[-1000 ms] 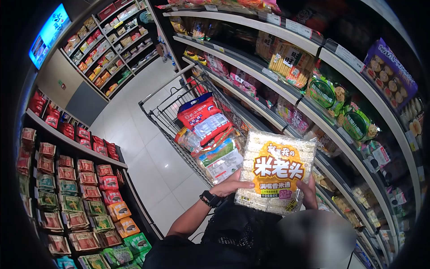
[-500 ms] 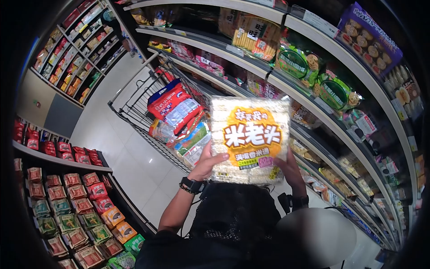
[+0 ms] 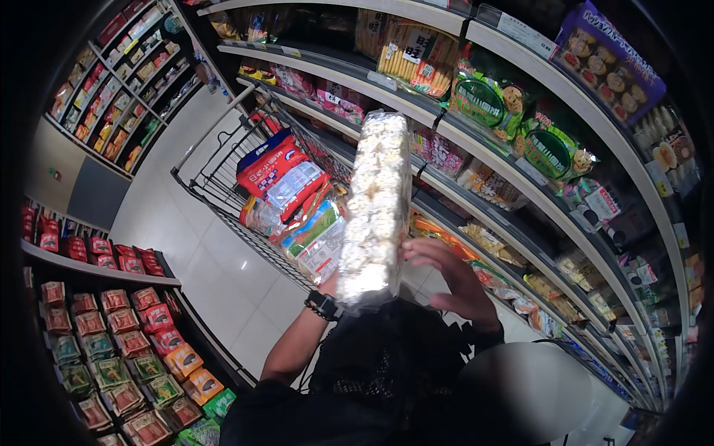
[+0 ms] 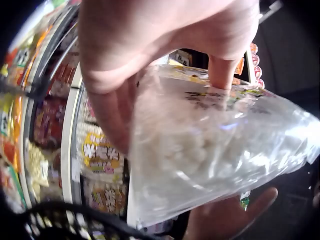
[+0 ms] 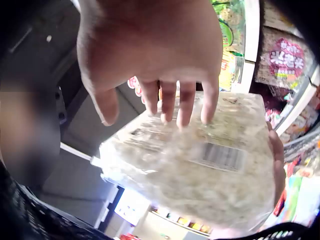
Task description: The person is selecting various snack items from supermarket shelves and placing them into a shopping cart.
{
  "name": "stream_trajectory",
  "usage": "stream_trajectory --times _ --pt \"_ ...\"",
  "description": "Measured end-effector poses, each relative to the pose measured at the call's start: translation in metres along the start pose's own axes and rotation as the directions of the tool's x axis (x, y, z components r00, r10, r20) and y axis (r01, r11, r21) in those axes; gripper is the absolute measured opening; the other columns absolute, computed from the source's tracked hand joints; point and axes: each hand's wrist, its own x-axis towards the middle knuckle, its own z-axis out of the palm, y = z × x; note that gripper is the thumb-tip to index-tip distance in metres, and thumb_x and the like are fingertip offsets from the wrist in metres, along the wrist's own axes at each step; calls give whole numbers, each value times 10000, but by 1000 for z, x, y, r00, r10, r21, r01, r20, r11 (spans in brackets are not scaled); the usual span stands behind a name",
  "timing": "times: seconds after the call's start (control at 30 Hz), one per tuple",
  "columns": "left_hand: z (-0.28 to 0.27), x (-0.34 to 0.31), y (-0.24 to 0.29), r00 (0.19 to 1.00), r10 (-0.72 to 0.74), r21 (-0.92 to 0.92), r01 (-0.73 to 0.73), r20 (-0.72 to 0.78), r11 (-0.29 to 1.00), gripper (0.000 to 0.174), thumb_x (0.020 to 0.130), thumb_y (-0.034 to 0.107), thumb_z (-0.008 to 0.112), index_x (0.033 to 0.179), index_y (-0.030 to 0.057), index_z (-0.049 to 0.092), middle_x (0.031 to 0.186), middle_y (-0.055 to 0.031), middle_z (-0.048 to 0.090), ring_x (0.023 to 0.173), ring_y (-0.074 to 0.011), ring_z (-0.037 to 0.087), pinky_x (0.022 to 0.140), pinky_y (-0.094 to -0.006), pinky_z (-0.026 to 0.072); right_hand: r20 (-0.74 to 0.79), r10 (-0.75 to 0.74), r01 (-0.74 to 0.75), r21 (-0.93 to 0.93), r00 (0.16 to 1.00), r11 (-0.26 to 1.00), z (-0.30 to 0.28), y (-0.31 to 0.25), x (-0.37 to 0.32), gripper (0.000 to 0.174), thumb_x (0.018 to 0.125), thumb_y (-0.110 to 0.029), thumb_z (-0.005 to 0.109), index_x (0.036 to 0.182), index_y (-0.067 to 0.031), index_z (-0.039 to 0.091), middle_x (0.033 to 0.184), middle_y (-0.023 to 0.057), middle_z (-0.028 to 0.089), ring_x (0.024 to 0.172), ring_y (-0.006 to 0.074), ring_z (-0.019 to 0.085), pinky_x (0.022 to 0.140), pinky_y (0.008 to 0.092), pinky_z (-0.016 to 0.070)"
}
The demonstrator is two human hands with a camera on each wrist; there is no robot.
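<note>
A clear-wrapped pack of puffed rice cakes (image 3: pixel 375 201) stands edge-on before the person in the head view, its pale narrow side showing. The left hand (image 4: pixel 165 40) grips this pack, thumb on one face and fingers round the other side. In the right wrist view the back face carries a barcode label (image 5: pixel 220 156). The right hand (image 5: pixel 155 55) has its fingers extended, fingertips close to that back face, thumb spread away. In the head view the right hand (image 3: pixel 454 279) is just right of the pack, while the pack mostly hides the left hand.
A shopping cart (image 3: pixel 214 128) ahead holds a red and blue bag (image 3: pixel 279 178) and a clear bag with a green picture (image 3: pixel 316 241). Curved shelves of snacks, including green bags (image 3: pixel 480 97), run along the right. Small pouches (image 3: pixel 115 368) fill a low display at left.
The pack has turned from its printed orange front to edge-on. The right hand has let go of it and straightened its fingers; the left hand still holds it.
</note>
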Motion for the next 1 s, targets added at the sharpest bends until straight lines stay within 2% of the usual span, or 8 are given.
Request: stream_trajectory --times 0.1,0.17,0.37,0.47,0.53,0.7,0.77,1.0 --pt "-31 -18 -1 967 70 175 -27 -243 984 570 946 427 349 1386 68 298 1352 -162 410 1215 -317 425 1003 -474 376 -335 -131 9 -341 933 940 11 19 12 830 744 -353 727 1378 -32 297 1357 166 342 1252 261 362 993 380 349" --pt "-40 -16 -3 979 -36 46 46 -200 998 593 934 458 358 1381 71 309 1351 -163 411 1209 -323 431 987 -482 389 -510 182 -7 326 840 945 11 25 5 900 727 -274 755 1403 -31 211 1360 162 333 1195 241 415 974 386 374" --pt "-30 -16 6 942 -280 -446 174 -185 878 722 868 587 401 1375 78 330 1351 -165 415 1183 -364 446 924 -537 430 -373 485 -293 465 791 836 -6 48 -11 758 732 -135 730 1339 -11 292 1189 107 526 1089 176 510 918 325 429" --pt "-60 -30 6 964 -194 -343 122 -182 931 694 887 568 389 1374 77 334 1345 -162 426 1191 -347 446 932 -511 432 -371 453 -230 509 811 829 -5 43 -21 733 730 -92 719 1330 -2 307 1192 97 528 1063 169 530 901 311 442" --pt "-70 -24 20 797 52 559 375 -602 739 697 900 571 357 1381 68 318 1365 -159 404 1214 -323 433 978 -473 398 -366 393 -164 522 843 837 -11 41 -22 728 729 -44 702 1338 7 307 1221 103 518 1065 164 537 902 300 445" --pt "-31 -19 42 958 -52 197 111 -284 974 617 945 348 426 1416 35 179 1399 -119 354 1281 -239 356 1058 -391 300 -452 353 -195 359 819 913 -14 34 -17 736 726 -7 678 1353 25 294 1247 125 507 1107 170 517 932 299 428" --pt "-22 -21 36 939 -4 623 231 -343 747 726 861 214 590 1416 30 159 1398 -109 345 1281 -231 350 1058 -374 293 -451 303 -178 298 840 938 -12 38 -13 720 730 -5 663 1350 29 299 1235 125 518 1101 169 522 931 296 429" --pt "-26 -24 29 926 22 579 216 -376 786 841 765 87 678 1415 29 147 1389 -132 343 1276 -235 353 1057 -367 290 -422 294 -190 272 858 943 -14 36 -6 785 702 71 683 1363 50 262 1298 153 457 1179 197 464 996 325 384"
